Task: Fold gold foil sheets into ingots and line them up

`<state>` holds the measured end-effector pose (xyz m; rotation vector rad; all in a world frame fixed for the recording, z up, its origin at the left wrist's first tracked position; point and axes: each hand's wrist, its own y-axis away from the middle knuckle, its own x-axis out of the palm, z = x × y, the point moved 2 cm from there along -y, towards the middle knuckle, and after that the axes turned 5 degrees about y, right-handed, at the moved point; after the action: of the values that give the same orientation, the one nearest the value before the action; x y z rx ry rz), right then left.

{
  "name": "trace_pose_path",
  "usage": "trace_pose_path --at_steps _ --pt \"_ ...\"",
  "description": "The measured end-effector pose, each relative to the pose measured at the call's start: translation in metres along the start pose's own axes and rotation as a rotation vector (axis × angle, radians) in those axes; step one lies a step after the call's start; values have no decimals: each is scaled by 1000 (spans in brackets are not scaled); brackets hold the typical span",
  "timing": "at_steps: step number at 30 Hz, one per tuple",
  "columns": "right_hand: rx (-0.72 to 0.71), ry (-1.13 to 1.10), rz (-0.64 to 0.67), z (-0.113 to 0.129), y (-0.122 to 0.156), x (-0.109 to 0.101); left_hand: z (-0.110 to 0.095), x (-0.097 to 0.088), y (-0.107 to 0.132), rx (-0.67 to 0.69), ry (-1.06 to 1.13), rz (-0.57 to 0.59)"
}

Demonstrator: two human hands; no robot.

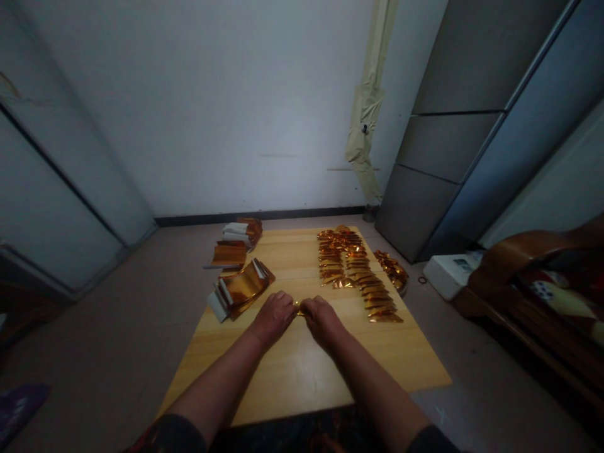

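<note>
Both my hands meet over the middle of the wooden table (287, 371). My left hand (277, 314) and my right hand (322, 318) are closed, pinching a small piece of gold foil paper (299, 309) between them. The fingers cover most of it, so its shape is hard to make out. Left of my hands lies a loose stack of gold foil sheets (244, 286) with pale backs. To the right, folded gold foil pieces (352, 258) lie in overlapping rows.
More foil sheets (229, 253) and a pale-backed bundle (238, 233) sit at the table's far left edge. A container heaped with folded foil pieces (391, 270) stands beyond the right edge. Further right are a grey refrigerator (438, 138), a white box (448, 277) and a wooden seat (504, 277).
</note>
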<state>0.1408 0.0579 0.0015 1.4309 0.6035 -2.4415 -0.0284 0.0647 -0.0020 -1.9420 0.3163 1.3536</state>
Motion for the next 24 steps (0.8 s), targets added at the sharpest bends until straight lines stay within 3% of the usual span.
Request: trace_pose_path --at_steps 8,24 --pt "-9 18 29 3 -1 -6 -7 -6 -7 32 -61 101" --pt "-20 150 99 8 -2 -15 -7 -3 -7 78 -130 85"
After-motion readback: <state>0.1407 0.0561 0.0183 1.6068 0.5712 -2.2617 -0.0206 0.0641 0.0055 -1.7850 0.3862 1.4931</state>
